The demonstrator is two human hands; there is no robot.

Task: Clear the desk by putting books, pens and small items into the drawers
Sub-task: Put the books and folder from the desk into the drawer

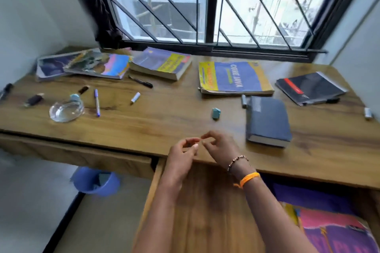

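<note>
Wood-grain tabletop (164, 121) stood under a barred window (205, 4), blue-and-yellow paperback (234, 77) read "CORE JAVA" (upside down), both hands' fingers (192, 141) curled, holding nothing visible.

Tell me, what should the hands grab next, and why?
Probably the right hand should reach for the small teal eraser. Both hands hold nothing, the eraser lies nearest on the desk, and the drawer below is already open.

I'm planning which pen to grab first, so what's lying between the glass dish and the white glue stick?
In the head view, a purple pen lies on the desk between the glass dish and the white glue stick, nearer the dish.
</note>
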